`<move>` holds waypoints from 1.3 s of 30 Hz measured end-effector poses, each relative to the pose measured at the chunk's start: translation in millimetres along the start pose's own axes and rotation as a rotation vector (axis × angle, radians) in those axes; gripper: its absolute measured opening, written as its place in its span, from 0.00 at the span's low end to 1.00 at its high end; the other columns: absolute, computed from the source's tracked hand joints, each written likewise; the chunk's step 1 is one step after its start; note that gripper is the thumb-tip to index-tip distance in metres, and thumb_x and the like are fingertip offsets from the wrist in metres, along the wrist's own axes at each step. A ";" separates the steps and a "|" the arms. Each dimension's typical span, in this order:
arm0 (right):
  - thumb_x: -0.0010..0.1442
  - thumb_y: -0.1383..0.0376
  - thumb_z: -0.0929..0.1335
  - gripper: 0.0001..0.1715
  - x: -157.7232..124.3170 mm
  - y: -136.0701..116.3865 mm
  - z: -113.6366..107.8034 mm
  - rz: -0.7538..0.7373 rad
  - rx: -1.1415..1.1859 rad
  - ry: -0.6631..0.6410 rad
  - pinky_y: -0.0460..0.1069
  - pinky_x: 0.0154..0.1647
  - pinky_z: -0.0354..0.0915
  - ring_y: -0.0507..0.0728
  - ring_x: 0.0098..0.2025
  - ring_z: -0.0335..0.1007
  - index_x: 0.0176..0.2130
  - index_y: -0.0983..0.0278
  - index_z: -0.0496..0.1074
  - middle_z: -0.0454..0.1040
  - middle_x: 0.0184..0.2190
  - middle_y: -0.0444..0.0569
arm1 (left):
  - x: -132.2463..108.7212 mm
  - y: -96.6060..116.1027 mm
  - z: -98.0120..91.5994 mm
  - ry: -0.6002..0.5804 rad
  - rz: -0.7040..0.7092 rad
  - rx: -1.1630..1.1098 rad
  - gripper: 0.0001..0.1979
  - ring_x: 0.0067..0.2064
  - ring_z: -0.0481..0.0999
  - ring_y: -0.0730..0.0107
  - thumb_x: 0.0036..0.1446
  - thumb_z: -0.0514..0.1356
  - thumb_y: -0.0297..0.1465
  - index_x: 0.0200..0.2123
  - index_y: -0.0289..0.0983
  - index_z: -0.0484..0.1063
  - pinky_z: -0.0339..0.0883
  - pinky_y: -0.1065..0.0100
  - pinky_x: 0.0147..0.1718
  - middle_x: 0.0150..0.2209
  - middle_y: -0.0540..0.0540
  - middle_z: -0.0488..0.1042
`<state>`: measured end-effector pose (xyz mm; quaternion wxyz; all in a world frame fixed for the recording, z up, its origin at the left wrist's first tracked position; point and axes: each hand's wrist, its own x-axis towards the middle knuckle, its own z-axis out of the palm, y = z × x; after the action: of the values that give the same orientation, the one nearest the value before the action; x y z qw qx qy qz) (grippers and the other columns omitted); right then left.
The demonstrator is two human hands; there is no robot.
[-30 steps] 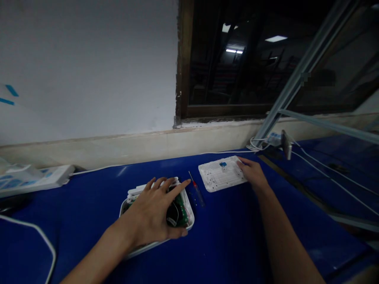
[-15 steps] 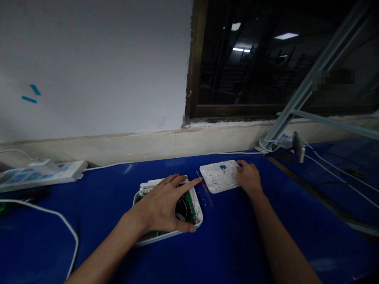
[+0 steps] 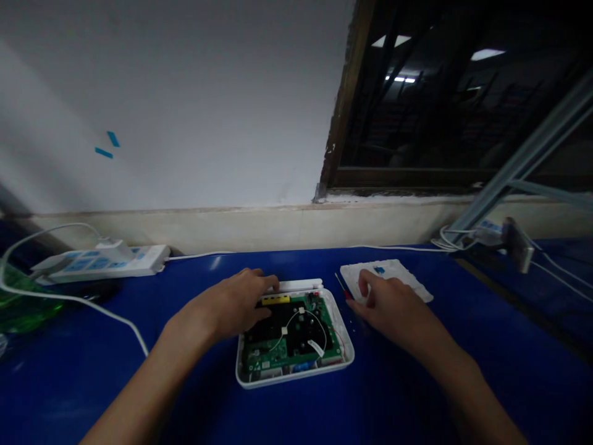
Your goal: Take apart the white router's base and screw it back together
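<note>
An opened white router-like casing (image 3: 348, 355) lies on the blue table, its green circuit board (image 3: 330, 309) with black areas, thin wires and a yellow connector block facing up. My left hand (image 3: 231, 306) rests over its back left corner, thumb and fingers apart; whether it touches the board is unclear. My right hand (image 3: 386, 303) hovers at the front of the white perforated cover (image 3: 407, 275), thumb and forefinger spread, partly hiding it. Just left of those fingertips lies a slim screwdriver (image 3: 341, 284) with some red on it, its handle end partly hidden.
A white power strip (image 3: 148, 261) with a plugged-in adapter (image 3: 115, 250) stands at the back left. A white cable (image 3: 115, 316) loops across the left side. At the back right are a metal post (image 3: 486, 201), coiled cables and a phone-like object (image 3: 517, 244). Tiny bits lie near the screwdriver.
My left hand has drawn back to the casing's back left corner, uncovering the board. My right hand has left the cover's right edge and come left toward the screwdriver. The view has shifted left.
</note>
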<state>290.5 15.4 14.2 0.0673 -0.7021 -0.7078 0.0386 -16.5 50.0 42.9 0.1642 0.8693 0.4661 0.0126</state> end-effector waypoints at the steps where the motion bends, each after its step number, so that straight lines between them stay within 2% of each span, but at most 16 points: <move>1: 0.57 0.57 0.72 0.12 -3.0 -3.3 0.3 -0.002 -0.024 -0.020 0.49 0.28 0.53 0.61 0.32 0.73 0.35 0.59 0.67 0.77 0.30 0.50 | -0.3 -3.7 0.3 -0.002 -0.011 0.008 0.23 0.55 0.77 0.49 0.58 0.62 0.28 0.57 0.46 0.74 0.71 0.52 0.52 0.55 0.41 0.76; 5: 0.54 0.66 0.73 0.10 -7.5 -7.3 0.6 -0.007 -0.045 -0.068 0.49 0.29 0.52 0.60 0.31 0.72 0.33 0.59 0.66 0.76 0.29 0.50 | 1.4 -12.9 1.2 -0.019 -0.027 0.013 0.25 0.53 0.79 0.50 0.53 0.59 0.20 0.53 0.43 0.77 0.72 0.54 0.51 0.54 0.40 0.78; 9: 0.54 0.69 0.71 0.10 -5.4 -2.8 4.0 0.024 0.067 -0.126 0.48 0.26 0.52 0.58 0.26 0.73 0.32 0.59 0.65 0.77 0.26 0.48 | 3.8 -12.7 -1.1 -0.059 -0.004 -0.004 0.24 0.50 0.79 0.55 0.52 0.57 0.18 0.48 0.44 0.77 0.71 0.58 0.49 0.50 0.42 0.78; 13: 0.51 0.71 0.70 0.11 -2.5 3.6 7.3 -0.009 0.184 -0.158 0.47 0.24 0.55 0.56 0.22 0.73 0.31 0.59 0.64 0.77 0.23 0.45 | 3.9 -8.1 -3.0 -0.074 -0.040 0.043 0.25 0.46 0.80 0.54 0.51 0.58 0.15 0.48 0.44 0.78 0.72 0.59 0.43 0.48 0.41 0.77; 17: 0.53 0.65 0.71 0.11 0.9 9.6 5.4 -0.061 0.418 -0.271 0.48 0.23 0.63 0.57 0.20 0.74 0.29 0.58 0.64 0.76 0.19 0.42 | 3.7 -2.4 -5.2 -0.070 -0.078 0.058 0.24 0.44 0.80 0.55 0.52 0.58 0.15 0.46 0.43 0.79 0.71 0.62 0.40 0.48 0.42 0.78; 20: 0.52 0.56 0.75 0.16 4.3 16.6 4.0 -0.077 0.645 -0.311 0.50 0.23 0.68 0.59 0.22 0.77 0.30 0.58 0.66 0.79 0.21 0.46 | 5.1 0.0 -6.8 -0.076 -0.085 0.080 0.23 0.45 0.79 0.58 0.53 0.57 0.15 0.46 0.42 0.79 0.71 0.64 0.41 0.48 0.42 0.79; 22: 0.51 0.53 0.77 0.19 6.9 20.9 3.7 -0.072 0.777 -0.322 0.52 0.26 0.73 0.61 0.26 0.79 0.36 0.59 0.71 0.81 0.25 0.48 | 6.4 -0.6 -7.4 -0.080 -0.074 0.081 0.23 0.46 0.79 0.57 0.53 0.57 0.15 0.46 0.42 0.79 0.71 0.63 0.42 0.49 0.42 0.79; 25: 0.48 0.53 0.80 0.30 9.3 21.6 2.6 -0.061 0.926 -0.315 0.55 0.35 0.77 0.62 0.32 0.80 0.48 0.59 0.76 0.83 0.32 0.51 | 8.0 -4.1 -7.7 -0.088 -0.053 0.073 0.23 0.46 0.79 0.56 0.51 0.57 0.15 0.46 0.41 0.80 0.71 0.63 0.42 0.48 0.41 0.79; 27: 0.46 0.51 0.81 0.35 9.6 17.4 0.3 -0.040 0.992 -0.290 0.55 0.34 0.76 0.61 0.31 0.79 0.51 0.60 0.78 0.83 0.34 0.52 | 8.8 -6.7 -7.7 -0.095 -0.046 0.072 0.24 0.46 0.79 0.56 0.51 0.57 0.15 0.46 0.41 0.80 0.70 0.63 0.42 0.47 0.42 0.80; 29: 0.46 0.50 0.81 0.37 9.3 11.1 -2.9 -0.018 1.027 -0.285 0.53 0.31 0.74 0.57 0.28 0.76 0.52 0.60 0.79 0.82 0.30 0.50 | 9.2 -8.2 -8.2 -0.102 -0.040 0.075 0.23 0.46 0.79 0.56 0.51 0.58 0.15 0.46 0.42 0.80 0.70 0.62 0.42 0.47 0.42 0.80; 33: 0.45 0.49 0.80 0.32 8.9 0.7 -9.4 0.012 1.056 -0.305 0.49 0.26 0.68 0.54 0.25 0.70 0.46 0.62 0.82 0.80 0.27 0.49 | 8.7 -6.3 -10.8 -0.113 -0.016 0.076 0.21 0.48 0.78 0.56 0.54 0.59 0.19 0.48 0.43 0.79 0.69 0.62 0.45 0.47 0.43 0.80; 39: 0.49 0.54 0.79 0.24 7.1 -1.1 -9.9 0.013 1.186 -0.330 0.46 0.22 0.54 0.49 0.22 0.58 0.43 0.63 0.81 0.73 0.24 0.44 | 10.1 -0.5 -8.8 -0.087 0.023 0.075 0.20 0.49 0.78 0.54 0.57 0.56 0.19 0.49 0.41 0.78 0.68 0.60 0.47 0.48 0.40 0.79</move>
<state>290.8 22.1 24.5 0.3360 -0.5342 -0.5624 0.5343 -12.7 60.9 49.8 0.1516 0.8797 0.4488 -0.0409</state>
